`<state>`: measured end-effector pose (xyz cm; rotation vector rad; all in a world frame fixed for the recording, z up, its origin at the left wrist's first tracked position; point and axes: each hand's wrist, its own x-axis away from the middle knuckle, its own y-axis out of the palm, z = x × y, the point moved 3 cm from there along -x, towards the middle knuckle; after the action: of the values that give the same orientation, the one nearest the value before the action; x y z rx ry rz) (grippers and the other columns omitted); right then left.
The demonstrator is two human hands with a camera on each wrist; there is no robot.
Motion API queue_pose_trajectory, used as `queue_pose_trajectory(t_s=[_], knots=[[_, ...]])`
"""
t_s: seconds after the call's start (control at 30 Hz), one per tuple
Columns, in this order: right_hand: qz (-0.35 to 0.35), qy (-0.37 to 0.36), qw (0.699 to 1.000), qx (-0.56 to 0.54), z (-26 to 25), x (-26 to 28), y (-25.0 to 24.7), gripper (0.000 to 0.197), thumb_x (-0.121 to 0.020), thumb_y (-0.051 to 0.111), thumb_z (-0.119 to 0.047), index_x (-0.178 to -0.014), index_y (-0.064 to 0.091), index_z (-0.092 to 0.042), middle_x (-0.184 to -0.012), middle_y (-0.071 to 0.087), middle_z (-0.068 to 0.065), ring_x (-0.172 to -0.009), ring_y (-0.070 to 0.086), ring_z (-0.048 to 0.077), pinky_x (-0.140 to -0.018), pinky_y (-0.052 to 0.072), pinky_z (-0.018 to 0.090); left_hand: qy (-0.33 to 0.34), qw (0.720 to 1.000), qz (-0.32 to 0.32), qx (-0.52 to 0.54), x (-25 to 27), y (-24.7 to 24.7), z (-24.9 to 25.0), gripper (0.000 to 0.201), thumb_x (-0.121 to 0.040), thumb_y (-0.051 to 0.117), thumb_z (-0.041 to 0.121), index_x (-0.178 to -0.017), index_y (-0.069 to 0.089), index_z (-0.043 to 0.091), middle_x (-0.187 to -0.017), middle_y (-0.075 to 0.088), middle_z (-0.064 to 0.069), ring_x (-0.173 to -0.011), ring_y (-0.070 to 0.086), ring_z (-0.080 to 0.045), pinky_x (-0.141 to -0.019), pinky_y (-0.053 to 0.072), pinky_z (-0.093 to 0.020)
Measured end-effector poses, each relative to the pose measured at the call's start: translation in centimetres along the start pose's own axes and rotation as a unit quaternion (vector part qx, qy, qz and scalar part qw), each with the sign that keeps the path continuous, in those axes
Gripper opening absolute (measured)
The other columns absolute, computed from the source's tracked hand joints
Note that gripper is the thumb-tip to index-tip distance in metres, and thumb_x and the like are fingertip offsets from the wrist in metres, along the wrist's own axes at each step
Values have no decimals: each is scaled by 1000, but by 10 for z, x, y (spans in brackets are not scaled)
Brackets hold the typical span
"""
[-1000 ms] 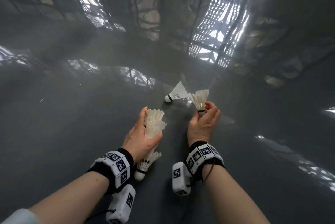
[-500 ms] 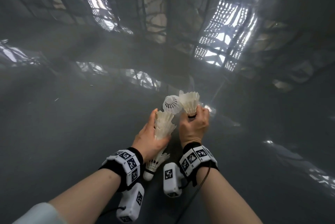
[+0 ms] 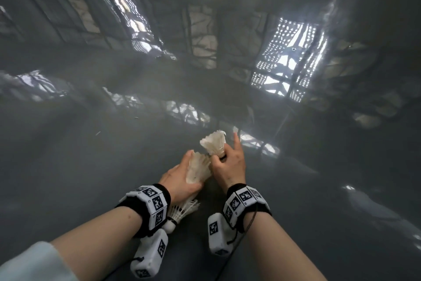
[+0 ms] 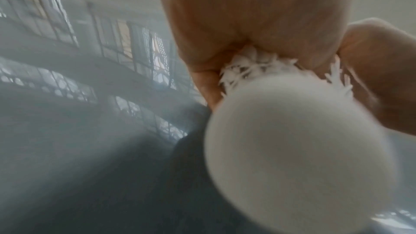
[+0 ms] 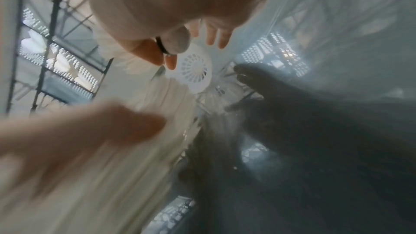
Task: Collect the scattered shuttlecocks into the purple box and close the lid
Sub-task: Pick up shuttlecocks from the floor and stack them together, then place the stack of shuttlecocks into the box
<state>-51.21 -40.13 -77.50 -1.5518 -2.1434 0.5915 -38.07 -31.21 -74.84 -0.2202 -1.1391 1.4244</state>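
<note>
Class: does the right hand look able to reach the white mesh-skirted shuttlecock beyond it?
Probably yes: right hand has free fingers near the mesh-skirted shuttlecock, nothing between, though it pinches a white feather shuttlecock.

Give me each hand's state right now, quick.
Left hand: grips a nested stack of shuttlecocks.
Right hand: pinches a feather shuttlecock near its cork, index finger extended.
</note>
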Motion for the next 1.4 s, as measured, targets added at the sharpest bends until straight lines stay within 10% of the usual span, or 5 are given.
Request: queue_pose_trajectory(t_s=[0.1, 0.23, 0.8, 1.07, 1.4], knots=[[14, 49, 999, 9, 6, -3, 1, 26, -75, 52, -29, -92, 65, -15, -122, 59, 9, -118, 52, 31, -98, 44, 41, -6, 999, 14, -32, 12, -22, -22, 95, -82, 64, 48, -150, -2, 35, -139, 50, -6, -122, 52, -29, -100, 41, -33], [97, 37, 995, -2, -3, 14, -3, 6, -78, 55, -20, -74, 55, -15, -70, 56, 1, -78, 56, 29, -66, 39, 30, -6, 998, 42, -39, 35, -55, -44, 97, -82, 64, 49, -150, -4, 35, -142, 47, -6, -126, 49, -29, -102, 39, -33], [-136, -146, 979, 48, -296, 93, 131, 33, -82, 60, -28, -55, 47, -12, -55, 51, 4, -60, 49, 25, -59, 41, 36, 62, 977, 187, -80, 232, -212, -226, 98, -78, 60, 54, -141, -14, 56, -142, 44, 0, -112, 58, -24, -97, 46, -36], [-222, -151, 962, 52, -415, 127, 214, 28, -79, 63, -30, -75, 68, -2, -76, 66, 19, -71, 59, 27, -61, 43, 30, 257, 851, 296, -350, 314, -301, -339, 85, -83, 56, 42, -151, 4, 35, -126, 50, -8, -66, 64, -24, -37, 48, -31], [-283, -123, 948, 72, -437, 164, 330, 23, -76, 65, -27, -75, 71, -4, -82, 72, 16, -85, 67, 32, -81, 56, 47, 450, 769, 172, -419, 360, -329, -499, 83, -78, 50, -7, -145, 22, 32, -129, 44, -14, -69, 63, -24, -45, 49, -32]])
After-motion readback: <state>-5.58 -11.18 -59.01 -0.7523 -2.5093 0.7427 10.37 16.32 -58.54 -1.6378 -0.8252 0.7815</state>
